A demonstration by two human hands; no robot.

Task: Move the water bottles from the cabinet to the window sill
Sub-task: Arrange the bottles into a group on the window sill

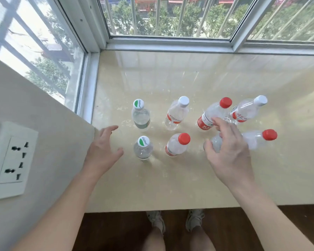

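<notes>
Several clear water bottles stand in two rows on the beige window sill. Two have green caps, two white caps, and three red caps. One more bottle stands under my right hand, its cap hidden. That hand hovers over it with fingers spread, and I cannot tell if it touches. My left hand is open and empty, just left of the green-capped bottles.
A grey wall panel with a white power socket rises at the left. Window frames close off the sill at the back and left. Below the sill's front edge I see a dark wood floor and my feet.
</notes>
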